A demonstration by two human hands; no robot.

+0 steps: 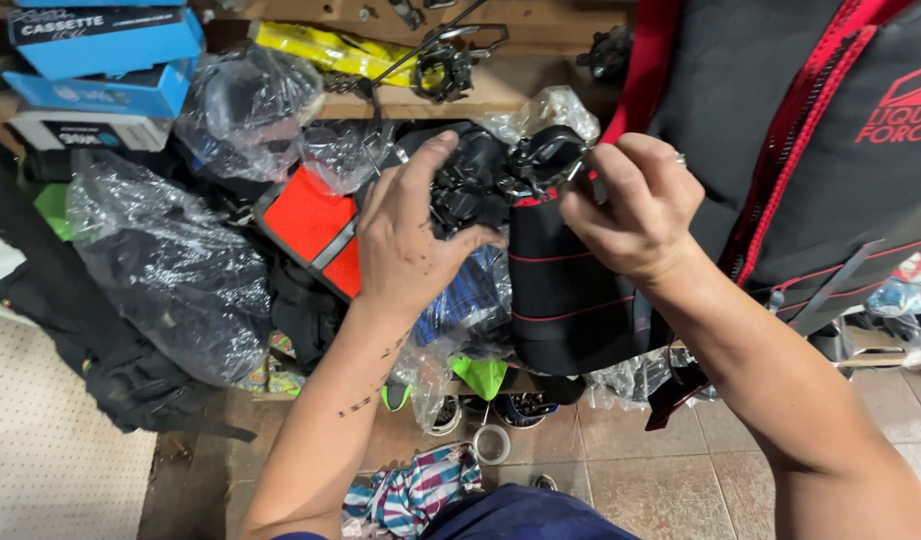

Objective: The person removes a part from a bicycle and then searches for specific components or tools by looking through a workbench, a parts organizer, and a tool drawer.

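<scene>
Head view looks down over both forearms at a crowded wooden shelf (501, 90) and the floor below it. I see my left hand (406, 240) clenched around a black clamp assembly (471, 185), thumb up along its side, fingers curled under it. My right hand (636, 205) pinches the clamp's curved black bracket (551, 155) between thumb and fingertips, just above a black neoprene sleeve with red stitching (566, 290) that stands upright below both hands. The assembly sits at the middle of the view, in front of the shelf edge.

Around it the shelf is packed: blue cardboard boxes (106, 60) stacked at the top left, a yellow packet (331, 50) behind, clear plastic bags (171, 260) holding dark gear, and an orange mesh panel (311, 225) just left of my left hand. A black vest with red trim (801, 130) hangs at the right. The floor is tan tile (671, 480), with a striped cloth (421, 490) and a tape roll (492, 443) lying on it, and pale pegboard (51, 450) at the lower left.
</scene>
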